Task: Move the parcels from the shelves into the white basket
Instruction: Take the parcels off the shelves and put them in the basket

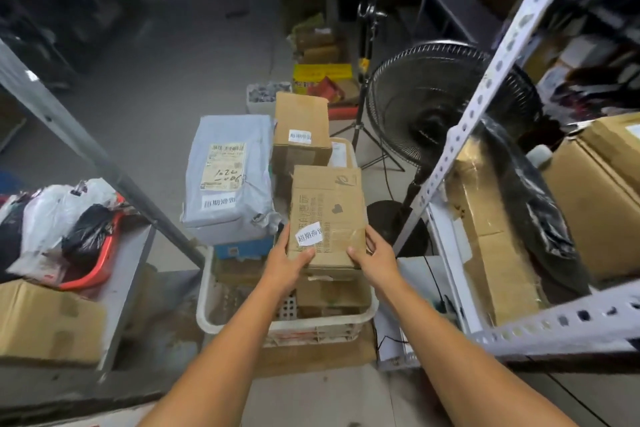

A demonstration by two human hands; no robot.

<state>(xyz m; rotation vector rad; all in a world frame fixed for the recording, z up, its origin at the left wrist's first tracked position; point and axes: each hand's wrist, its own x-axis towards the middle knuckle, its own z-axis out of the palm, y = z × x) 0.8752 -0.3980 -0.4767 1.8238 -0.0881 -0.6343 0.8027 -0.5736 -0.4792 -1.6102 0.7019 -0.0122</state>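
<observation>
A brown cardboard parcel (329, 208) with a white label is held over the white basket (214, 308), its near end gripped from both sides. My left hand (289, 262) holds its left corner with the thumb on top. My right hand (374, 258) holds its right corner. In the basket lie a grey plastic mailer parcel (228, 177), another brown box (301, 121) behind, a blue box (242, 248) and more cardboard underneath.
A white metal shelf (519, 326) on the right carries big cardboard boxes (602, 198) and a black bag (533, 204). A black standing fan (433, 104) is behind the basket. The left shelf holds bags, an orange tray (100, 263) and a carton (45, 319).
</observation>
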